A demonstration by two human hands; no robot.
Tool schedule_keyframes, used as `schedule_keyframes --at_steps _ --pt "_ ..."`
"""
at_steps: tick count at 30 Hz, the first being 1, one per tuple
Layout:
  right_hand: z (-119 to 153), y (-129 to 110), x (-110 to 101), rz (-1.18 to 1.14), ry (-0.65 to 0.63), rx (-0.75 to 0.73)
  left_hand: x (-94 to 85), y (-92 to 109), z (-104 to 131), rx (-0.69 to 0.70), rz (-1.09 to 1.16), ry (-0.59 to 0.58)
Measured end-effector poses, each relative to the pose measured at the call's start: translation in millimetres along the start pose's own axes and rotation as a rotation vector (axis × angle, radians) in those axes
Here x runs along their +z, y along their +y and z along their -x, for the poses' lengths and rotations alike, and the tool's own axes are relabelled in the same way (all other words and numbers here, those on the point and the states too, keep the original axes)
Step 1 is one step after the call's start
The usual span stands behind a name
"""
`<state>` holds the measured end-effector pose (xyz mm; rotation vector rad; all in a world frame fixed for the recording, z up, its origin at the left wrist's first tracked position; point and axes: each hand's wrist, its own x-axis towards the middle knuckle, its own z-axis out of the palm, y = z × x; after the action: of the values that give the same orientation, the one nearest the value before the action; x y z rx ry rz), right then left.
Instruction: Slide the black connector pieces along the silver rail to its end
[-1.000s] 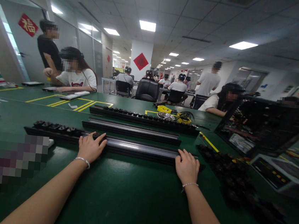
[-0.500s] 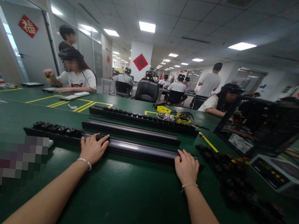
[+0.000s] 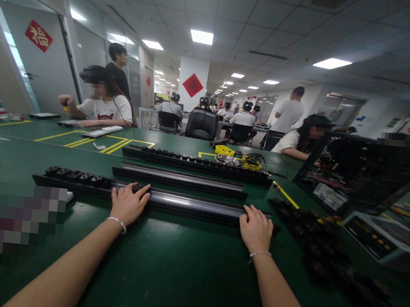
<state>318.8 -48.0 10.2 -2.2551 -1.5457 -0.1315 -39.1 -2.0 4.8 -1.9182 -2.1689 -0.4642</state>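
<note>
A long black rail (image 3: 192, 204) lies across the green table in front of me. Several small black parts (image 3: 74, 176) sit in a row in its left end. My left hand (image 3: 129, 204) rests on the rail's middle-left, its fingers around a small black part (image 3: 139, 188) in the channel. Near the rail's right end, my right hand (image 3: 255, 229) has its fingertips on the edge, thumb and fingers bent over it. Behind lies a second rail (image 3: 184, 178) with a bare channel, and beyond it a third rail (image 3: 196, 165) filled with black parts.
A pile of black parts (image 3: 320, 244) lies at the right, beside a metal box (image 3: 390, 239) and an open computer case (image 3: 353, 174). Yellow trays (image 3: 224, 150) and cables stand behind the rails. People sit across the table at left and right.
My hands and the rails have hardly moved. In the left background, a standing person in black has moved to the right.
</note>
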Motion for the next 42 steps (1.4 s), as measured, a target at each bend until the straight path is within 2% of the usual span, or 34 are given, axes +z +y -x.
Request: schedule_keyframes --at_steps 15,31,42 --pt "-1.4 2.1 4.0 0.011 0.027 -0.015 1.4 3.0 1.1 0.032 -0.011 -0.015" --pt "0.1 0.2 0.0 -0.015 -0.010 -0.003 -1.4 18.0 8.4 0.100 0.018 -0.018" --pt "-0.1 1.0 3.0 0.011 0.039 -0.017 -1.7 18.6 9.4 0.105 0.013 -0.020"
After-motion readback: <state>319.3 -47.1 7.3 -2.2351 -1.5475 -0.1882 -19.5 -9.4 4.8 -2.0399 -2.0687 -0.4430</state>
